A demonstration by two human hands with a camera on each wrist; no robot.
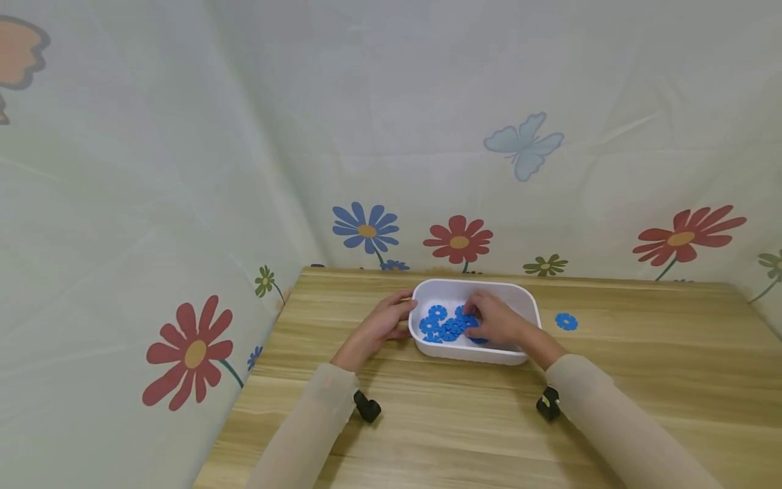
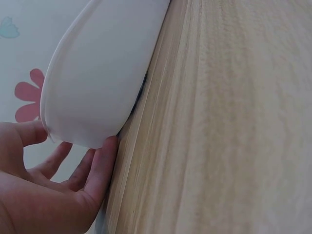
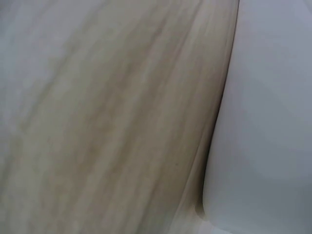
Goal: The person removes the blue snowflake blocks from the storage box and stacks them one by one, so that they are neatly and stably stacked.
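Note:
A white plastic bin (image 1: 525, 302) holds several blue snowflake discs (image 1: 437, 312), flat and notched, gathered mostly in its left half. My left hand (image 1: 385, 319) grips the bin's left end. In the left wrist view, the thumb of that hand (image 2: 58, 185) is at the rim and the other fingers lie along the outer wall, the lowest near the tabletop. My right hand (image 1: 496, 320) reaches inside the bin, fingers bent down among the discs; whether it pinches one I cannot tell. The right wrist view shows the bin's outer wall (image 3: 263, 126), with the hand hidden.
One loose blue disc (image 1: 566, 321) lies on the wooden table (image 1: 427, 421), right of the bin. Behind the table and along its left side hangs a pale curtain (image 1: 391, 122) printed with flowers and butterflies. Black wrist straps (image 1: 367, 406) show below the sleeves.

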